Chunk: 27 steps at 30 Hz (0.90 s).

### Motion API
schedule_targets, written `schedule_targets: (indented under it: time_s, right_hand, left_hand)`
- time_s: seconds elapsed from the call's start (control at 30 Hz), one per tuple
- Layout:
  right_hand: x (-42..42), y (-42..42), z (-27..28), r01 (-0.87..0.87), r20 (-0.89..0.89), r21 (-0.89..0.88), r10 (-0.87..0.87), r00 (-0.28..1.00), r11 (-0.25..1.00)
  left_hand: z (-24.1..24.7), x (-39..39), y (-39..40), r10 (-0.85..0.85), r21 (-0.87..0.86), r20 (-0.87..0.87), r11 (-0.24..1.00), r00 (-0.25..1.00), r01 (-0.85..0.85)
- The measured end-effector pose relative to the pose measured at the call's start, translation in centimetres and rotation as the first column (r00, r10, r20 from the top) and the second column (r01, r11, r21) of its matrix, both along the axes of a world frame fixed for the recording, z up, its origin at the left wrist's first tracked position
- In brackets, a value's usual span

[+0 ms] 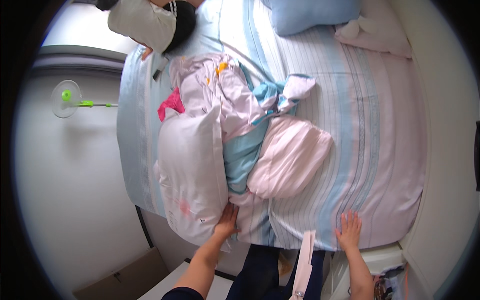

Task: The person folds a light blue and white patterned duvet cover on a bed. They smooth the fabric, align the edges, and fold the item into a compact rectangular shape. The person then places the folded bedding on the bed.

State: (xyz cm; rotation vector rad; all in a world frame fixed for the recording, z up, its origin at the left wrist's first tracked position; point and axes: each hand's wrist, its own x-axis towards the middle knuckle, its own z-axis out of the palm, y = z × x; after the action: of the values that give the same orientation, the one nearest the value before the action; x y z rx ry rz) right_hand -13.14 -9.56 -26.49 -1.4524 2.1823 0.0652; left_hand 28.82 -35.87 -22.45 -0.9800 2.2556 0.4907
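Observation:
My left hand (226, 222) presses on the near edge of the bed, fingers against the lower side of a white pillow (191, 161). Farther right, my right hand (349, 230) lies flat with spread fingers on the striped bedsheet (322, 210); nothing is in it. Between and beyond the hands sits a bunched pale pink fabric item (290, 157). Beside it a light blue cloth (243, 157) runs under a rumpled white-and-blue cover (228, 90) with orange patterns. A bright pink cloth (171, 104) pokes out left of the cover.
Another person (150, 22) leans over the bed's far left corner. A blue pillow (315, 15) and a pale pink pillow (378, 32) lie at the far right. A fan (66, 98) stands on the left. White furniture (386, 258) adjoins the near right corner.

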Motion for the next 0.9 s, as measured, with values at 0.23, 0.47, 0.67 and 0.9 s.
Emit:
schedule_targets:
  time_s: [0.23,0.47,0.67,0.9]
  right_hand:
    - [2.3,-1.9,1.1,0.092,-0.120,0.016,-0.090,0.989,0.996]
    - [17.7,-14.1,3.5,-0.271,0.397,-0.338,0.397,0.827,0.901]
    - [21.8,-14.9,-1.4,-0.488,0.354,-0.250,0.548,0.758,0.836]
    - [14.2,-13.7,3.3,-0.184,0.413,-0.437,0.378,0.828,0.880]
  left_hand:
    - [-3.6,3.8,0.5,-0.189,-0.181,-0.233,0.972,0.954,0.148]
    - [-1.3,3.9,0.5,-0.163,-0.043,0.014,0.986,0.987,0.163]
    - [-1.2,9.5,1.2,-0.182,-0.063,0.118,0.980,0.976,0.190]
    - [-6.1,12.4,2.4,-0.321,-0.057,0.221,0.938,0.921,0.341]
